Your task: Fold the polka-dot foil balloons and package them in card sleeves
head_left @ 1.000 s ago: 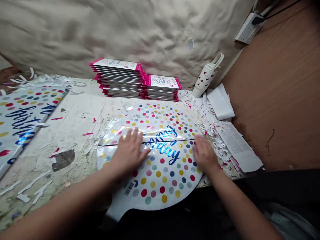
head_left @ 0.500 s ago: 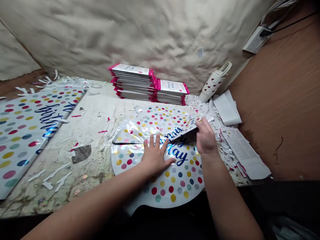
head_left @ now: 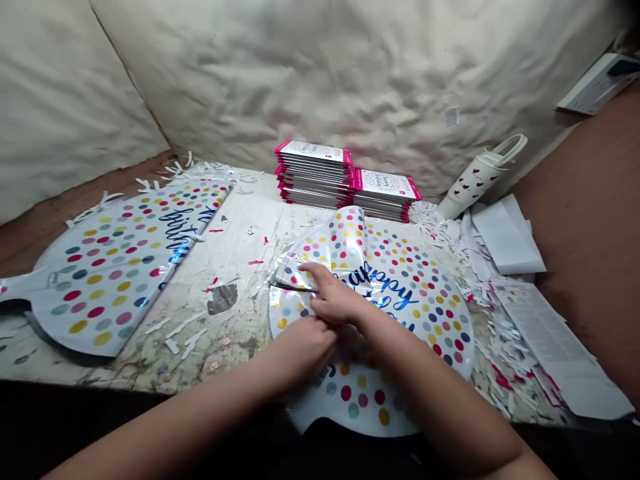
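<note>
A flat, round foil balloon [head_left: 440, 287] with coloured dots and blue lettering lies in front of me, its tail towards the near edge. Its left part is folded over, with a raised bulge at the top and a dark gap along the fold. My left hand [head_left: 307, 347] is closed on the foil, its fingertips partly hidden under my right hand. Crossing over it, my right hand [head_left: 337, 293] touches the foil by the fold, thumb and a finger apart.
Another dotted foil balloon [head_left: 110, 267], folded, lies at left. Stacked pink-edged packets [head_left: 313, 177] stand behind, beside a tumbler with hearts [head_left: 473, 187]. Paper shreds [head_left: 500, 360] and white sheets [head_left: 510, 233] lie at right. Paper scraps [head_left: 187, 333] dot the worktable [head_left: 235, 233].
My right hand has moved left from the lifted flap, across my left hand. The balloon's right side is spread flatter. My left hand has gone from spread to closed. The view has turned left.
</note>
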### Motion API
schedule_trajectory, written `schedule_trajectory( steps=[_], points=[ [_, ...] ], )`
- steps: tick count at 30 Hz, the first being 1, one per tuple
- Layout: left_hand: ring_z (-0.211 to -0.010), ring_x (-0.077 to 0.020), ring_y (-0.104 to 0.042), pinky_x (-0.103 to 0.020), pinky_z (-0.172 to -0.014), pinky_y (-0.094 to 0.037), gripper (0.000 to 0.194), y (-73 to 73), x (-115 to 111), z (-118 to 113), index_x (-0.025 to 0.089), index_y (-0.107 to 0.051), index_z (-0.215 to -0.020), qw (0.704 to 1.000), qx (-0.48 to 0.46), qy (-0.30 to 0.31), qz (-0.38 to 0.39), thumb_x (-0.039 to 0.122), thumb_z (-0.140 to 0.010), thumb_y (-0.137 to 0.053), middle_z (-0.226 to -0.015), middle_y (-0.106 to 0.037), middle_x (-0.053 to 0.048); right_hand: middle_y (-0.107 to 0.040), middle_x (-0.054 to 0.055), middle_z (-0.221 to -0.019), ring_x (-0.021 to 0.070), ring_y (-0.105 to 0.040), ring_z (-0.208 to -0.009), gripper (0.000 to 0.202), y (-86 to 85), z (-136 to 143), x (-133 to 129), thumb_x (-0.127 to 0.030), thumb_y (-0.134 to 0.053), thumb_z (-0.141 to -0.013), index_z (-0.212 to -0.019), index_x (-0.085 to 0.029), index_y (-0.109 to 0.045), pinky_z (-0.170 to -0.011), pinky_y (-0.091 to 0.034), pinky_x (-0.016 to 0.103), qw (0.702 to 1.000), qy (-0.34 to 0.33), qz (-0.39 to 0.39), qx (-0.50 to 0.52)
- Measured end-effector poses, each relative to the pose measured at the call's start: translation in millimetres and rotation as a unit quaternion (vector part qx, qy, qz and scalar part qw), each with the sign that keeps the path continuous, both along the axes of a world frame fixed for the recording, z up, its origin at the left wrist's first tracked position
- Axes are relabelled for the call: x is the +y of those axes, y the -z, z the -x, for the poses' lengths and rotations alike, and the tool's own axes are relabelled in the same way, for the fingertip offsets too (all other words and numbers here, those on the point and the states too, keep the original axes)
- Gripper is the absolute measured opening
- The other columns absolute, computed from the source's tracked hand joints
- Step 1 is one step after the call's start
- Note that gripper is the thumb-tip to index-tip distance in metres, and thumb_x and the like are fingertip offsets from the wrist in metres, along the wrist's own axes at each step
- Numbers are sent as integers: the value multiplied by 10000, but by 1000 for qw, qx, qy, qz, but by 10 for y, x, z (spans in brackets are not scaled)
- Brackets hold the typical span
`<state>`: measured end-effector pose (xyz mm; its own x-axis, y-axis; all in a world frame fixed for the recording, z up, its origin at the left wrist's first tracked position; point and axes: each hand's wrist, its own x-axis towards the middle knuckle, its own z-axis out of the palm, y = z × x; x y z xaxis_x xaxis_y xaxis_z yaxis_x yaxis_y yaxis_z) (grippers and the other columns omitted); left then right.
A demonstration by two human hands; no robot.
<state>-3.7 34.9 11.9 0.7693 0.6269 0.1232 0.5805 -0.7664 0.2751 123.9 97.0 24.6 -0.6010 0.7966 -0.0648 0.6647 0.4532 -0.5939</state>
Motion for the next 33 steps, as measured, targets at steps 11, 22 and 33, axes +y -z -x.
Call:
schedule_trajectory(
  steps=[11,22,33],
  points=[
    [-633,-219,-556,-349,-597,-429,242,-400,720,721,148,-588,-639,948,145,-88,-268,137,-836,-449,-621,-583,-78,-614,180,-967,277,-566,-935,257,243,391,23,-256,-471,-806,-952,-88,-602,-793,-469,382,976,127,-169,-51],
    [-1320,-383,-240,-507,-1019,-276,773,177,308,562,144,-332,-1389,978,122,-163,-43,653,-809,-368,-1438,-301,-186,-695,60,-983,190,-650,-875,279,-319,-1069,73,-186,-445,-865,-1059,-202,-645,-762,-540,348,848,341,-384,132],
    [-886,-224,-583,-383,-771,-509,253,-360,524,626,121,-559,-1048,884,-204,-338,-249,230,-823,-526,-966,-606,-103,-708,54,-983,198,-594,-1070,215,296,-1295,-987,-177,-554,-838,-1016,-220,-666,-1007,-398,425,963,-32,-200,178]
  ],
)
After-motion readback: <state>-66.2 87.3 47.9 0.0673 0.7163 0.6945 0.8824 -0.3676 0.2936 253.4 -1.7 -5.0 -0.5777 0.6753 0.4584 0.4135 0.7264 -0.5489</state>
